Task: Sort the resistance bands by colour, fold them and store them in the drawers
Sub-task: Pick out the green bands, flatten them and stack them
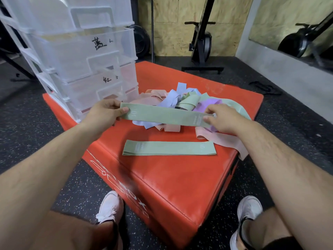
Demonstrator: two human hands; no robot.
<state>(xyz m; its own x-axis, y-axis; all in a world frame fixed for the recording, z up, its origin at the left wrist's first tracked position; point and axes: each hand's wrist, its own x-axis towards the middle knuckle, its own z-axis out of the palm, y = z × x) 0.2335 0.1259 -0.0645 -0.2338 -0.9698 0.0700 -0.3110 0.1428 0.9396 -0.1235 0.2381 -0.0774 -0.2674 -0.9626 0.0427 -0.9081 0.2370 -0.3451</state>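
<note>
We pinch the green band (165, 115) at each end, left hand (104, 112) and right hand (220, 118); it looks light, limp and stretchy.

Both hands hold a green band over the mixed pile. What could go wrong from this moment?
1. The pale green fabric band, pinched at its ends by the left hand and the right hand, hangs just over the tangled pile of pink, blue, purple and green bands; lowered there, it could get mixed in again.
2. The pink band draped over the right edge of the red padded box might slide to the floor.
</note>
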